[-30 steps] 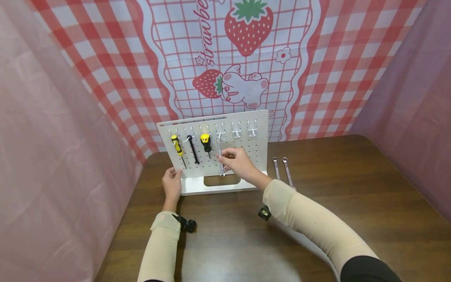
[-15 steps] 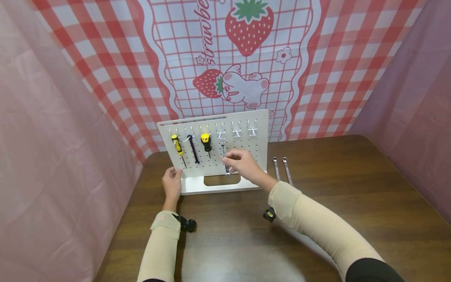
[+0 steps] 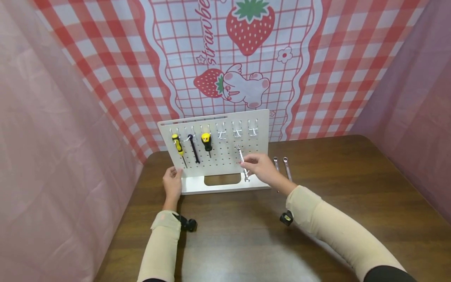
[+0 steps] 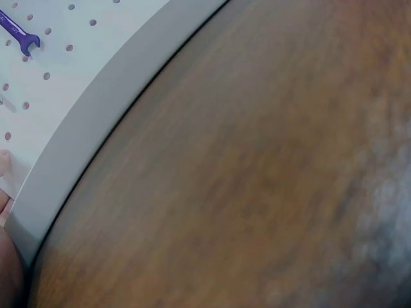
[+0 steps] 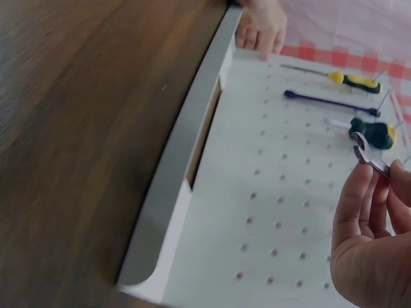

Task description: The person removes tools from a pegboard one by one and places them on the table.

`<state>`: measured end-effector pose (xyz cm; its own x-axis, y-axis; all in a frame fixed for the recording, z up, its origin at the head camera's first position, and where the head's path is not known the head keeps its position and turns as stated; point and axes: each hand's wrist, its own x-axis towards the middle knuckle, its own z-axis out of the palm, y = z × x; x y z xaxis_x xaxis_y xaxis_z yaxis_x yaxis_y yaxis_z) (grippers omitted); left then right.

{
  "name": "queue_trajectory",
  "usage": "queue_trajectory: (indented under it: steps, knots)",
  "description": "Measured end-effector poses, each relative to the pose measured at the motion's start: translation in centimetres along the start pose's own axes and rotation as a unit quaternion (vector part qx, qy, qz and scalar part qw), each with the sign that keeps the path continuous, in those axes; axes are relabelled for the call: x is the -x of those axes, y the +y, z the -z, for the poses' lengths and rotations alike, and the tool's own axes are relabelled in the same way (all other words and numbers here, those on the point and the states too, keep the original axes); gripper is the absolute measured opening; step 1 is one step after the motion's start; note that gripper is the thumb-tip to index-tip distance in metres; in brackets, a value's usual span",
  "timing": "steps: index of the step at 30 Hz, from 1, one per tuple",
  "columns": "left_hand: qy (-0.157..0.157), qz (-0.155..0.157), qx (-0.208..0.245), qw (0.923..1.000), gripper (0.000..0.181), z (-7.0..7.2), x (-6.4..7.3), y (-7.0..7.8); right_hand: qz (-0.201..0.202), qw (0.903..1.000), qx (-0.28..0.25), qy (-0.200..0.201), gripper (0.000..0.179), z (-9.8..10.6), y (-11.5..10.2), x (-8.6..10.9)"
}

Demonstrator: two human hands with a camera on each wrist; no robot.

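My right hand (image 3: 260,168) pinches a silver combination wrench (image 3: 241,158) between thumb and fingers, its ring end up and its open end down, in front of the white pegboard (image 3: 225,166). The right wrist view shows the wrench's open jaw (image 5: 361,149) poking out beyond the fingertips. At the board's lower left edge, my left hand (image 3: 172,182) grips the edge with thumb and fingers. From hooks on the board's left half hang a long yellow-and-black screwdriver (image 3: 179,149), a dark wrench (image 3: 194,149) and a stubby screwdriver (image 3: 206,143).
Three wire hooks, among them the rightmost hook (image 3: 253,131), hold nothing on the board's right half. Two more silver wrenches (image 3: 287,168) lie on the brown table (image 3: 225,235) right of the board, partly behind my right wrist. A checked strawberry cloth (image 3: 338,70) hangs behind.
My right hand has drawn the silver wrench away from the fourth hook, moving right and slightly down, and the wrench now tilts more. My left hand has stayed at the board's edge.
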<state>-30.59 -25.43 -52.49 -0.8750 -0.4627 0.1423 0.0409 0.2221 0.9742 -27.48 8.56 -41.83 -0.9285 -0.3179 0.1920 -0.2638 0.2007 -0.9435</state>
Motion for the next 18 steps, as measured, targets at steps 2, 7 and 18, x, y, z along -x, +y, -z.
queue_trajectory:
  steps: [2,7,18]
  knots:
    - [0.000,0.001,0.000,1.0000,0.032,0.0,0.1,0.1,-0.001,0.9999,0.015,0.007,0.019,0.7,0.6,0.3]
    - [0.001,0.001,-0.003,1.0000,0.032,0.0,0.2,0.2,-0.014,0.9988,0.045,0.016,0.018,2.2,1.7,0.8]
    - [0.005,-0.005,-0.005,1.0000,0.031,-0.1,0.0,-0.3,-0.047,0.9956,0.066,0.048,0.020,5.4,3.3,1.8]
